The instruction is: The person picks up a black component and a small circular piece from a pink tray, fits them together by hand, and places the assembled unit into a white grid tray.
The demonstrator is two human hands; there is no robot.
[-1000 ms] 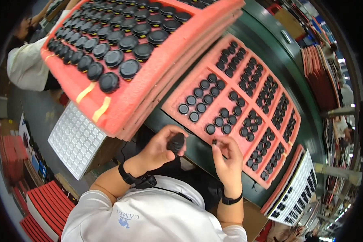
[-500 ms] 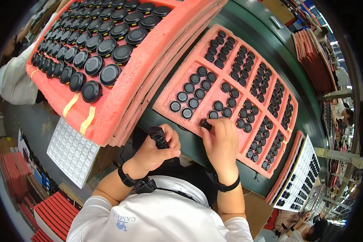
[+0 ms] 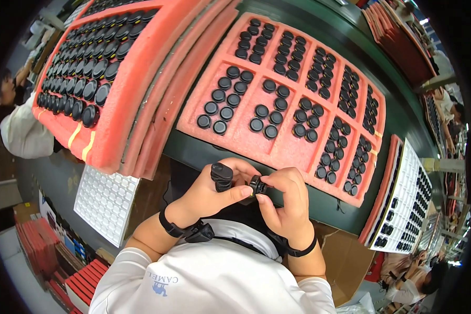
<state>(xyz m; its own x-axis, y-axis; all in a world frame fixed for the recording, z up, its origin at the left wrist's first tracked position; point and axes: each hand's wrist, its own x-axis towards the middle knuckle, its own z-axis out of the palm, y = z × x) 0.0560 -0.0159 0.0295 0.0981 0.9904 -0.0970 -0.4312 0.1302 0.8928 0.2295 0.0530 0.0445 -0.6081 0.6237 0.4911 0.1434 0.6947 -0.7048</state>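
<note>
My left hand [image 3: 206, 194] is closed round a short stack of black ribbed round parts [image 3: 222, 176], which stands up out of the fist. Between the two hands, a single black round cap-like part [image 3: 257, 184] is pinched by the thumb and fingertips of my right hand [image 3: 290, 206]. The left thumb and fingertips reach to that same part; whether they grip it is hard to tell. Just beyond my hands lies a pink foam tray [image 3: 193, 119], split into compartments with rows of similar black round parts [image 3: 220, 127].
At the left rises a pile of pink foam trays [image 3: 141, 104], the top one full of black round caps. Below it is a white moulded tray [image 3: 103, 201]. On the right, another white tray [image 3: 397, 209] holds black parts. A green work surface [image 3: 193, 152] runs underneath; other people are nearby.
My right hand has come away from the foam tray with a black round part and met the left hand. The whole view has shifted, so the trays sit differently in it.
</note>
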